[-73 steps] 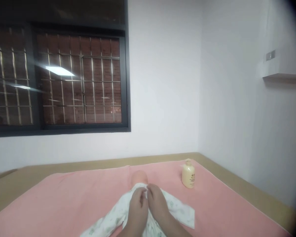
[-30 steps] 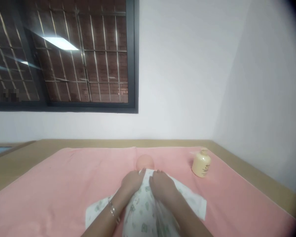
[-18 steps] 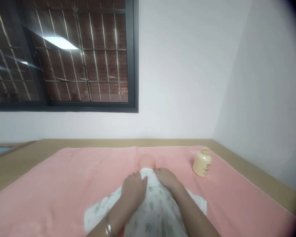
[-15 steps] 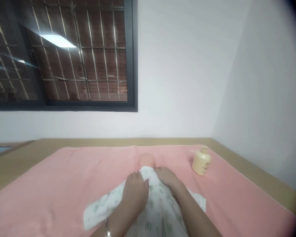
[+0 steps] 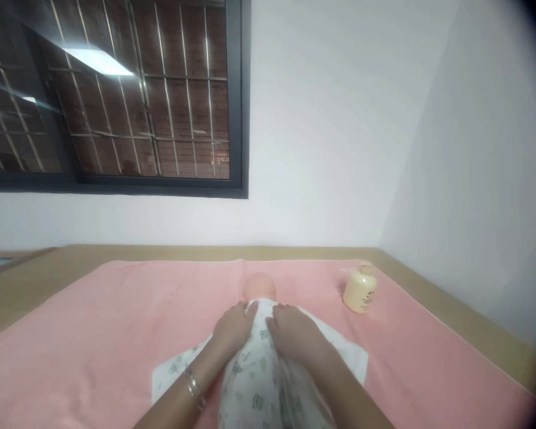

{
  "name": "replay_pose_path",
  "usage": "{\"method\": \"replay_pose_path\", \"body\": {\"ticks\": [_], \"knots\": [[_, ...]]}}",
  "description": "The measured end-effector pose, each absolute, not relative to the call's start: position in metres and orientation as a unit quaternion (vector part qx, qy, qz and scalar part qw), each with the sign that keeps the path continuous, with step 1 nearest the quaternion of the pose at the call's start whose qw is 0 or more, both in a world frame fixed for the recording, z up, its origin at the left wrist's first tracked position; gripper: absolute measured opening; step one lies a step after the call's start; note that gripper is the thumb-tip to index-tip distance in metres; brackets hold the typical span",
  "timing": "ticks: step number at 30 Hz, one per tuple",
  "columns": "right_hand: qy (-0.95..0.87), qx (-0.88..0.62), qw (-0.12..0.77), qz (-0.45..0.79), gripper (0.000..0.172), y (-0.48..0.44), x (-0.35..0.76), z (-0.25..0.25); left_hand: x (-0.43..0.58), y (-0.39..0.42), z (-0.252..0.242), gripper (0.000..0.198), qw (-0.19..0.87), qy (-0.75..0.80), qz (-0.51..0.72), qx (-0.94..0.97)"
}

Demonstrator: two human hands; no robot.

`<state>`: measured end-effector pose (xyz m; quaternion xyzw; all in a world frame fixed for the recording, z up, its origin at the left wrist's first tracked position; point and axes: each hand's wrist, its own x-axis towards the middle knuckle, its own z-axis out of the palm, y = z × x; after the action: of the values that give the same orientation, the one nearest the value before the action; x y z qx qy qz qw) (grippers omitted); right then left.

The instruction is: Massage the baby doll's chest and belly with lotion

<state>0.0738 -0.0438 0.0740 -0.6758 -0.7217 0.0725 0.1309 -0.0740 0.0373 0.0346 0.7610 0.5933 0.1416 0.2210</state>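
Observation:
A baby doll lies on the pink blanket [image 5: 93, 333], only its bald head [image 5: 259, 288] showing beyond the white printed garment [image 5: 259, 375] that covers its body. My left hand [image 5: 232, 326] lies flat on the garment's left chest, fingers stretched toward the collar, a bracelet on the wrist. My right hand [image 5: 295, 333] rests open on the right chest, beside the left hand. Neither hand grips the cloth. The garment's sleeves spread out to both sides on the blanket.
A cream pump bottle [image 5: 360, 289] stands on the blanket at the far right. A tan border [image 5: 464, 328] runs round the blanket along the white walls. A barred dark window [image 5: 116, 101] fills the upper left.
Both hands have slid along the garment's chest near the collar: the left one moved down and back up, the right one drew in beside it. The view has shifted slightly.

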Motion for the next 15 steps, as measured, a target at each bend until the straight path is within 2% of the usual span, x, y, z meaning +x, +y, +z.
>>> {"method": "replay_pose_path", "body": {"ticks": [4,8,15], "knots": [[-0.674,-0.716,0.149,0.104,0.055,-0.021,0.086,0.057,-0.067,0.015,0.040,0.055,0.103,0.573,0.128,0.803],[-0.627,-0.742,0.144,0.187,0.063,-0.004,0.102,0.047,-0.058,-0.015,0.046,0.046,0.004,0.522,0.131,0.843],[-0.731,-0.656,0.145,0.120,0.055,-0.043,0.089,0.072,-0.065,0.005,0.045,0.052,0.073,0.543,0.142,0.824]]}}
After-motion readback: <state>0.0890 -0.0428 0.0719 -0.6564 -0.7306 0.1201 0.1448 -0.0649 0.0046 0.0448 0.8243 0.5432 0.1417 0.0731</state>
